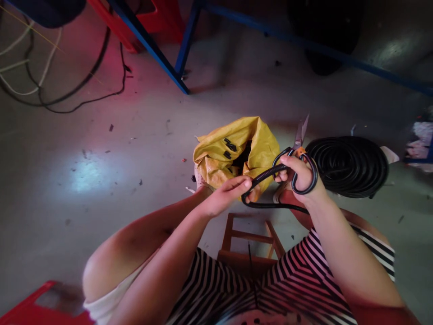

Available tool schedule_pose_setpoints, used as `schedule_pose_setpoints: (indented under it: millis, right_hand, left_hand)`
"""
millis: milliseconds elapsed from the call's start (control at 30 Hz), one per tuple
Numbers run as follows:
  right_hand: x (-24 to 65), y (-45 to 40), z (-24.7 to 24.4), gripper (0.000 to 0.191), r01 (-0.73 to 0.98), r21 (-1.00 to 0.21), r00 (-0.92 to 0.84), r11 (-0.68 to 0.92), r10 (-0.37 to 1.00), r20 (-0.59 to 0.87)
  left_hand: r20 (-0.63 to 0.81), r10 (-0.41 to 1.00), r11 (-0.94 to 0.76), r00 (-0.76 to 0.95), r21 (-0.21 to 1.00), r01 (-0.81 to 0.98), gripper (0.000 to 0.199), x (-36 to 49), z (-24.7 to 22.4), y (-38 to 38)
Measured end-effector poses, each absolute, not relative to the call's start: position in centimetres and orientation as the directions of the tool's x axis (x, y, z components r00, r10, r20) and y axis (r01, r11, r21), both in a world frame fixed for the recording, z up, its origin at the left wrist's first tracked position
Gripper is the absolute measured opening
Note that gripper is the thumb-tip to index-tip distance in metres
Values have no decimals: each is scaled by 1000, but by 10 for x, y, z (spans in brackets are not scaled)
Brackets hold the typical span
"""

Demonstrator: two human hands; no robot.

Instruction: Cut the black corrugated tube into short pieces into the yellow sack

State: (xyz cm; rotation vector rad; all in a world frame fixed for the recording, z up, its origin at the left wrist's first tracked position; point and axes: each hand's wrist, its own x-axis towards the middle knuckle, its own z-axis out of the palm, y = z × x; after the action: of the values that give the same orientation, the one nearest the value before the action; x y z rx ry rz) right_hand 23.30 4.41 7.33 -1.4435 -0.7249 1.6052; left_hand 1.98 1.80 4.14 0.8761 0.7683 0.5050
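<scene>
Well, nearest me are the striped clothes (294, 275), and in front of them a wooden frame (252, 235) stands between the knees. Past that, the left hand (226, 196) pinches a thin black tube (269, 175) where it bends back. The right hand (301, 176) is closed around another bit of the tube, with the scissors (299, 135) hooked on it too. The blades are a little apart and point away. If that wrist turns while the scissors dangle there, the sharp tips could poke the yellow bag (265, 144) or nip a finger. Squeezing the bend too hard could make a kink, and a loose pinch could let it spring away. Small black bits (230, 144) lie on the bag; a bump could tip them off. Its inside is too dark to see well. Beside it, a big black coil (352, 167) sits on the floor (152, 126). Farther off are blue legs (149, 43) and a red stool (162, 18).
</scene>
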Motion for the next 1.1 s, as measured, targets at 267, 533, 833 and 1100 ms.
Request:
schedule_pose_setpoints:
  millis: [267,533,833,1100]
  right_hand:
    - [229,38,69,45,-34,-910,103,-414,904,-415]
    - [225,-7,53,47,79,-891,-202,-448,868,-454]
    - [224,-1,52,46,140,-879,-145,-455,869,-473]
    - [218,-7,53,38,134,-910,-143,-393,901,-410]
  left_hand:
    - [-403,753,534,520,836,-124,41,1,50,24]
    - [-387,910,409,147,894,-182,36,-15,64,36]
    - [-456,879,395,-142,862,-319,42,-16,66,38]
    - [-506,738,411,-446,862,-298,42,-7,41,36]
